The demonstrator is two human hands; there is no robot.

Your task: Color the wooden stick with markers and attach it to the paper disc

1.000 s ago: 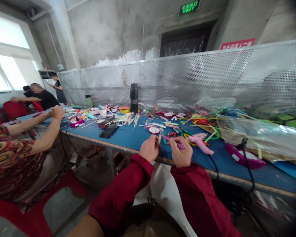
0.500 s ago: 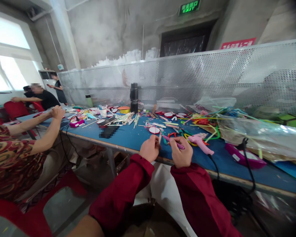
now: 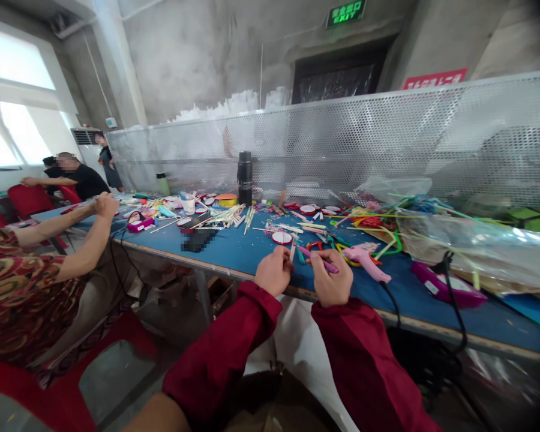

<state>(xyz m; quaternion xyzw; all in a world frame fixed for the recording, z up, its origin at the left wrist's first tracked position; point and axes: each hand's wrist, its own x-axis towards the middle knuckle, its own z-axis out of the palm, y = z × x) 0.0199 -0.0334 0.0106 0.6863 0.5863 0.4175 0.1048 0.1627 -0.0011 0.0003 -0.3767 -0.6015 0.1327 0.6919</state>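
Observation:
My left hand (image 3: 272,273) is closed, pinching a short pale flat stick (image 3: 293,248) that stands up from the fingertips. A purple pen (image 3: 329,267) lies in the closed fingers of my right hand (image 3: 335,281), its front end pointing left toward the stick. Both hands are above the front edge of the blue table, a small gap between them. Just beyond my left hand lies a round white disc with a red rim (image 3: 281,238). To the right of my right hand is a pink glue gun (image 3: 369,259) with a black cord.
A black thermos (image 3: 245,183) stands behind a pile of pale sticks (image 3: 228,216). Coloured strips (image 3: 378,221) and a clear plastic sheet (image 3: 459,246) lie at right, near a purple device (image 3: 445,287). A co-worker's hands (image 3: 105,206) are at left. A perforated metal screen (image 3: 360,144) lines the back.
My hands keep almost the same place, with the stick and the pen still in them. In the far left background, the standing person has shifted posture.

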